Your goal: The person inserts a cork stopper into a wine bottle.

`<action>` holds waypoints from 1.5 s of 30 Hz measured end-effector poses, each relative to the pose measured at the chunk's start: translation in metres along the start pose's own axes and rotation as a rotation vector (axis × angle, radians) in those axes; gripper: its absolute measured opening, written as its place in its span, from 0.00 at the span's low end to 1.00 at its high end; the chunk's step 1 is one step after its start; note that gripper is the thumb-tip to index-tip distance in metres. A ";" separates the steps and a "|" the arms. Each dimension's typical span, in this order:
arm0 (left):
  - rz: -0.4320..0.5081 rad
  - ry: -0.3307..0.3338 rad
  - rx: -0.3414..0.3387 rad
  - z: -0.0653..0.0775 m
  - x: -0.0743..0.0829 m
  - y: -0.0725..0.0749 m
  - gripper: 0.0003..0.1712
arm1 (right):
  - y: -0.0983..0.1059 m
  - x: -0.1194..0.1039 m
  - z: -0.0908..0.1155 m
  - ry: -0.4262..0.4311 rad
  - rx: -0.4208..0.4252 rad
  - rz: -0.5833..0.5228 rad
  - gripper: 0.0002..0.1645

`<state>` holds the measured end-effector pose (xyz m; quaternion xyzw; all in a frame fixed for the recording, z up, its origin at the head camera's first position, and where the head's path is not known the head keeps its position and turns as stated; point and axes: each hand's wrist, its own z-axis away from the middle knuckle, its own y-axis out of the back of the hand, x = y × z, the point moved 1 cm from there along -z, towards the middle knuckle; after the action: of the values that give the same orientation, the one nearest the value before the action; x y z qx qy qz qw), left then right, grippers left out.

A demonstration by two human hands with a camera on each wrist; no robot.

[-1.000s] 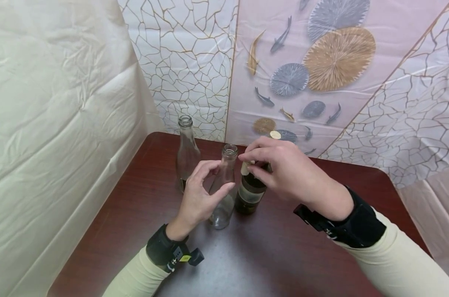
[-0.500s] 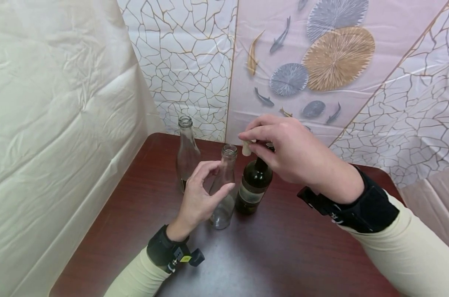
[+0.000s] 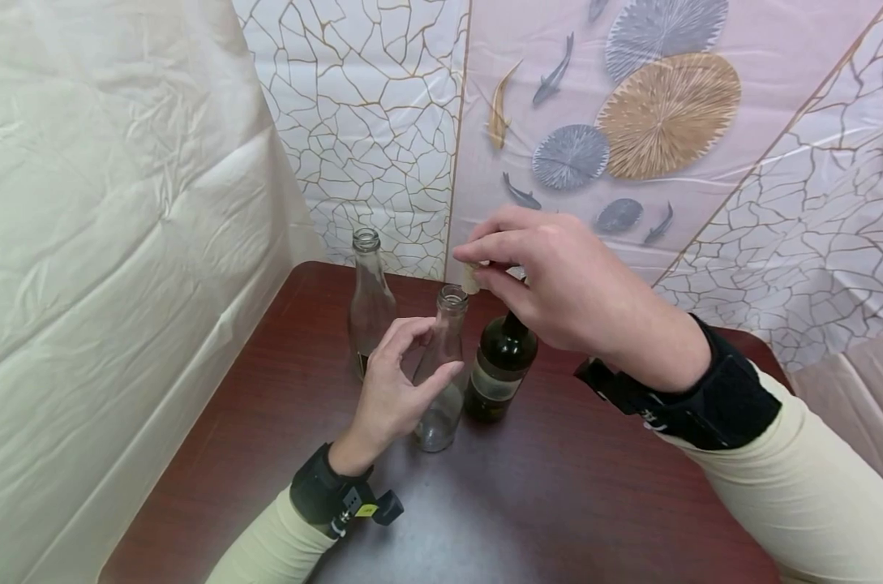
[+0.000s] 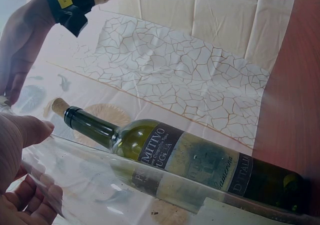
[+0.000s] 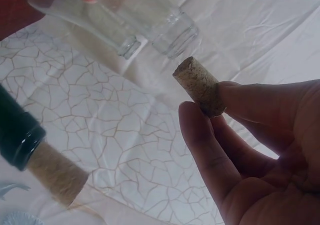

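My left hand (image 3: 393, 385) holds a clear glass bottle (image 3: 437, 418) upright on the table, thumb and fingers curled round it below the neck. Between thumb and fingertips, my right hand (image 3: 561, 284) pinches a cork (image 5: 197, 87). That cork is right beside the clear bottle's open mouth (image 3: 452, 297), slightly tilted in the right wrist view. Just to the right stands a dark green wine bottle (image 3: 505, 349), its neck partly hidden by the right hand in the head view. The left wrist view shows a cork stopper (image 4: 59, 106) seated in its top.
A second clear bottle (image 3: 370, 304), uncorked, stands behind and to the left of the held one. The reddish-brown table (image 3: 594, 487) meets a patterned cloth wall (image 3: 383, 122) at the back and a cream cloth (image 3: 135, 243) on the left.
My right hand has risen from beside the green bottle and shifted left with the cork, bringing it to the clear bottle's mouth. The left hand has stayed on its bottle.
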<state>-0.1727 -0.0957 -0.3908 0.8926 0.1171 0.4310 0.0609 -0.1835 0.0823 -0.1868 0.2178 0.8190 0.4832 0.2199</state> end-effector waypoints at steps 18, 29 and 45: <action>0.014 -0.004 -0.010 0.000 0.000 0.001 0.28 | -0.011 -0.006 -0.008 0.045 -0.022 -0.005 0.14; -0.004 0.005 -0.018 0.000 -0.001 0.001 0.28 | -0.018 -0.006 -0.003 0.052 -0.016 -0.015 0.12; 0.010 -0.013 -0.024 0.000 -0.003 0.002 0.27 | -0.025 -0.006 0.000 0.063 0.007 0.001 0.15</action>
<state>-0.1743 -0.0980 -0.3924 0.8952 0.1071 0.4269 0.0700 -0.1824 0.0685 -0.2083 0.2037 0.8270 0.4872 0.1930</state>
